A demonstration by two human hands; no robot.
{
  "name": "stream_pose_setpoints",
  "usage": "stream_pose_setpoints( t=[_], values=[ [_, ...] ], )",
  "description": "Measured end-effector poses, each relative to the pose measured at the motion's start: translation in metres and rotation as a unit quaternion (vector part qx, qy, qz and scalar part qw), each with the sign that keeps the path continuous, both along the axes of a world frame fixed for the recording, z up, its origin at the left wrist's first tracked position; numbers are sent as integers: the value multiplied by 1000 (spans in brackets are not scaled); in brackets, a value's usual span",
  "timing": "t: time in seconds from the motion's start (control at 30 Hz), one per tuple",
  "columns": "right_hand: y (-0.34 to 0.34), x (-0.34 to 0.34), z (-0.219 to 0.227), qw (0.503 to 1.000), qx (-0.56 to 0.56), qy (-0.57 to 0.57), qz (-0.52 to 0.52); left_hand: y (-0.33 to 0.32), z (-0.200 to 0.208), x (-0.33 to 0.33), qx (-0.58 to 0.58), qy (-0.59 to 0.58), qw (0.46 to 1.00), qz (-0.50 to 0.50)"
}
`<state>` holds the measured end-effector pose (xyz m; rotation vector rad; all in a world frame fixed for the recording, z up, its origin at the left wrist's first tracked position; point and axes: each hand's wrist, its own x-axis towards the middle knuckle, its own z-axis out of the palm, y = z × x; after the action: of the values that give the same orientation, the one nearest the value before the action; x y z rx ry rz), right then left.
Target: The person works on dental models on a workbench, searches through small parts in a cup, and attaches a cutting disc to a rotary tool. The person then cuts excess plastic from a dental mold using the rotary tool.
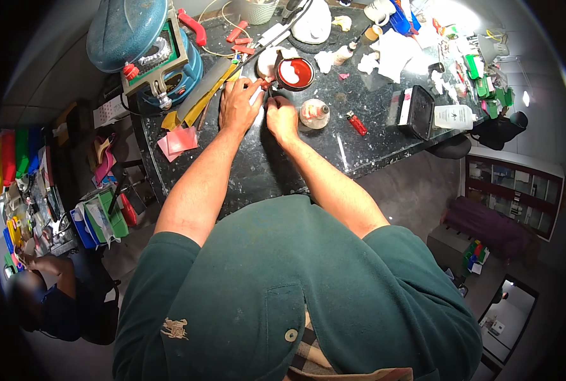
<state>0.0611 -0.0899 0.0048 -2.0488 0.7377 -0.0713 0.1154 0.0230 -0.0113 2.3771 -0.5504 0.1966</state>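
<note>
Close together at the far part of the dark worktop, both my hands are closed. My left hand [237, 106] is bent round a small object mostly hidden by the fingers; a bit of red shows at its fingertips. My right hand [282, 119] grips a thin dark-tipped tool, its tip meeting that red bit. Just beyond my fingers stands a round dark-rimmed bowl [306, 75] with a red inside and a pale lump in it. A squat glass bottle [315, 114] with a narrow top is right of my right hand, and a red lighter [357, 124] lies farther right.
Pink sheets [180, 141] lie left of my left forearm, by a long yellow-edged strip [203, 92]. A teal machine [130, 38] stands far left. Crumpled tissue [394, 56], a black box [417, 113] and a clear bottle [454, 117] crowd the right. Another person [51, 292] sits at lower left.
</note>
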Motion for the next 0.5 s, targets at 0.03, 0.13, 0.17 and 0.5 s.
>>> stream_pose_setpoints(
  t=[0.03, 0.13, 0.17, 0.5],
  values=[
    [1, 0, 1, 1000, -6, -10, -3, 0, 0, 0, -2, 2, 1000, -1],
    [-1, 0, 0, 1000, -2, -27, 9, -1, 0, 0, -6, 7, 1000, -1],
    [-2, 0, -1, 1000, -1, -28, 8, -2, 1, 1, -8, 10, 1000, -1],
    [-2, 0, -1, 998, -29, -18, 61, 4, -5, 1, -63, -10, 998, -5]
  ],
)
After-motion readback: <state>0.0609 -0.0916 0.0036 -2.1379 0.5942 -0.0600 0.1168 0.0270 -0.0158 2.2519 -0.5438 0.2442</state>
